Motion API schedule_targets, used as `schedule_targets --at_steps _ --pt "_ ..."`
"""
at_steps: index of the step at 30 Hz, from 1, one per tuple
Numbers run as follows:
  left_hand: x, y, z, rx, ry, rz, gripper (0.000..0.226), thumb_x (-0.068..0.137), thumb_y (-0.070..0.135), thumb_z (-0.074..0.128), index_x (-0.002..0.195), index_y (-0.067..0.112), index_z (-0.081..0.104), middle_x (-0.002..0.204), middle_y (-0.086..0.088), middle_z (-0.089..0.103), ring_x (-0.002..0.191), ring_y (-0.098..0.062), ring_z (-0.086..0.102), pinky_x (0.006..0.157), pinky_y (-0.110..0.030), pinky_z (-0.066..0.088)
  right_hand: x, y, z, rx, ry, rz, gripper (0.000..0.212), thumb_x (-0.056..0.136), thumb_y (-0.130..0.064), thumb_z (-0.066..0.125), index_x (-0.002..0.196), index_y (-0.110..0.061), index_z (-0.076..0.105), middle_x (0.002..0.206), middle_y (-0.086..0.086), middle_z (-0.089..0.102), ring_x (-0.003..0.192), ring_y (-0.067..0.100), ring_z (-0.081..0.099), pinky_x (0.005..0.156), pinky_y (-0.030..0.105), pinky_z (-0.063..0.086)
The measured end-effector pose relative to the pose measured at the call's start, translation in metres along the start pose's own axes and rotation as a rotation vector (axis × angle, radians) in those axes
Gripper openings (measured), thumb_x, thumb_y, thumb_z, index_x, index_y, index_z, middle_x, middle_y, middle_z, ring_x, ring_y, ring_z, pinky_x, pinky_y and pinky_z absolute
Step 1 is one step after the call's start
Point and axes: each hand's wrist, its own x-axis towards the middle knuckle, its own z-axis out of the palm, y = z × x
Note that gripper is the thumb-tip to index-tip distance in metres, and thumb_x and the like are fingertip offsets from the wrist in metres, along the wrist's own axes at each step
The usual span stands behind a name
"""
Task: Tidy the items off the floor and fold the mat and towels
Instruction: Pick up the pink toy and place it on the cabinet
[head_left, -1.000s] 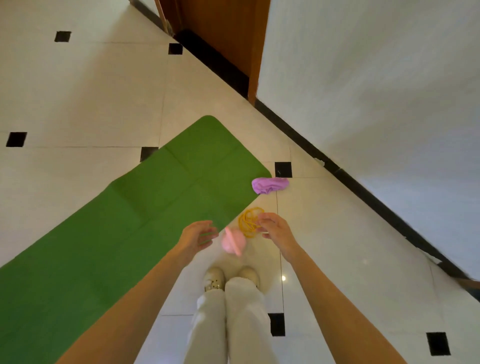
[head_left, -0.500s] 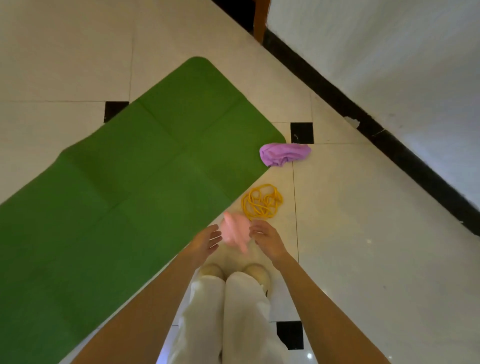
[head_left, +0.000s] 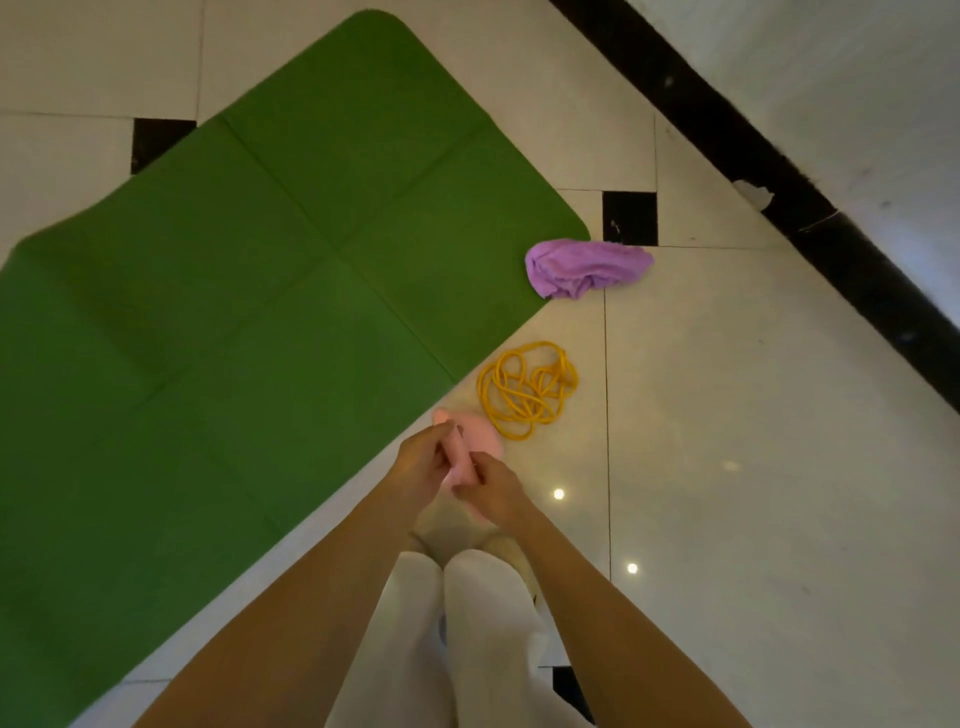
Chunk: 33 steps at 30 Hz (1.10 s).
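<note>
Pink cloth (head_left: 480, 439) between both hands, left hand (head_left: 423, 460) and right hand (head_left: 491, 488) apparently pinching it, grip closed, blurred

Flat green mat (head_left: 249, 332), crumpled purple towel (head_left: 587, 267) at its corner

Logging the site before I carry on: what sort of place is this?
Probably a room in a home, used for exercise: pale tiled floor with black insets, a green mat spread out, a yellow rope coiled beside it.

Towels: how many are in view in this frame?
2. A purple towel lies crumpled on the floor at the green mat's corner; a pink towel is held in both hands. Others may lie out of frame.
</note>
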Motion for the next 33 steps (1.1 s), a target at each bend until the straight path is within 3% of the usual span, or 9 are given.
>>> schedule_targets --at_steps 5,9,14,18,23,26,28,31,33 --pt "-0.005 0.000 0.004 0.150 0.162 0.034 0.051 0.076 0.013 0.069 0.112 -0.016 0.050 0.083 -0.021 0.061 0.073 -0.026 0.061 0.067 -0.035 0.053 -0.005 -0.010 0.007 -0.170 0.034 0.007 0.033 0.098 -0.006 0.042 0.127 0.009 0.047 0.128 0.023 0.054 0.117 0.033 0.051 0.073 0.018 0.039" --pt "-0.037 -0.003 0.008 0.065 0.241 0.038 0.032 0.084 0.003 0.065 0.106 -0.012 0.047 0.081 -0.021 0.059 0.069 -0.025 0.061 0.059 -0.035 0.055 -0.028 -0.013 0.001 -0.392 0.023 0.005 0.033 0.096 -0.012 0.041 0.125 0.003 0.043 0.125 0.019 0.056 0.111 0.031 0.054 0.080 0.033 0.037" --pt "-0.102 0.004 0.023 -0.010 0.215 0.009 0.041 0.085 0.005 0.065 0.116 -0.013 0.047 0.083 -0.019 0.062 0.071 -0.023 0.063 0.054 -0.032 0.055 -0.099 -0.058 -0.031 -0.359 0.049 -0.084 0.037 0.098 0.002 0.036 0.134 0.012 0.035 0.133 0.028 0.045 0.125 0.038 0.041 0.061 -0.001 0.035" --pt "-0.170 0.017 0.039 -0.044 0.219 -0.012 0.044 0.083 0.005 0.067 0.119 -0.012 0.047 0.084 -0.021 0.061 0.070 -0.025 0.062 0.045 -0.030 0.052 -0.151 -0.069 -0.044 -0.475 0.025 -0.001 0.031 0.094 -0.013 0.044 0.121 0.001 0.047 0.122 0.020 0.057 0.109 0.034 0.054 0.079 0.032 0.039" --pt "-0.273 0.039 0.055 -0.127 0.143 -0.030 0.017 0.088 0.006 0.060 0.099 -0.006 0.057 0.077 -0.015 0.062 0.070 -0.023 0.059 0.039 -0.026 0.051 -0.242 -0.118 -0.073 -0.455 0.018 -0.051 0.030 0.090 -0.017 0.050 0.114 0.001 0.053 0.110 0.017 0.062 0.099 0.033 0.057 0.069 0.033 0.036" --pt "-0.344 0.058 0.062 -0.203 0.088 -0.023 0.010 0.090 0.006 0.057 0.084 -0.001 0.058 0.062 -0.011 0.067 0.066 -0.022 0.063 0.047 -0.028 0.055 -0.296 -0.147 -0.088 -0.365 0.017 -0.082 0.020 0.085 -0.017 0.056 0.101 -0.005 0.059 0.086 0.006 0.058 0.081 0.025 0.054 0.055 0.026 0.029" --pt "-0.392 0.072 0.066 -0.270 0.036 -0.004 0.012 0.092 0.007 0.053 0.084 0.000 0.057 0.071 -0.013 0.067 0.073 -0.021 0.060 0.060 -0.029 0.055 -0.332 -0.172 -0.100 -0.281 0.009 -0.105 0.004 0.083 -0.014 0.058 0.085 -0.012 0.056 0.070 -0.003 0.050 0.066 0.016 0.048 0.047 0.015 0.030" --pt "-0.461 0.092 0.064 -0.390 -0.094 -0.011 0.021 0.093 0.011 0.049 0.102 -0.006 0.058 0.087 -0.017 0.066 0.084 -0.025 0.059 0.081 -0.032 0.050 -0.385 -0.214 -0.113 -0.094 -0.032 -0.084 0.014 0.086 -0.014 0.057 0.073 -0.019 0.054 0.070 -0.002 0.058 0.058 0.007 0.052 0.051 0.008 0.042" --pt "-0.503 0.105 0.059 -0.441 -0.202 -0.042 0.038 0.087 0.016 0.051 0.116 -0.008 0.053 0.101 -0.020 0.065 0.096 -0.028 0.059 0.091 -0.035 0.045 -0.422 -0.243 -0.117 0.096 -0.060 -0.065 0.017 0.093 -0.024 0.050 0.090 -0.013 0.062 0.078 0.008 0.066 0.066 0.017 0.063 0.072 0.030 0.056"
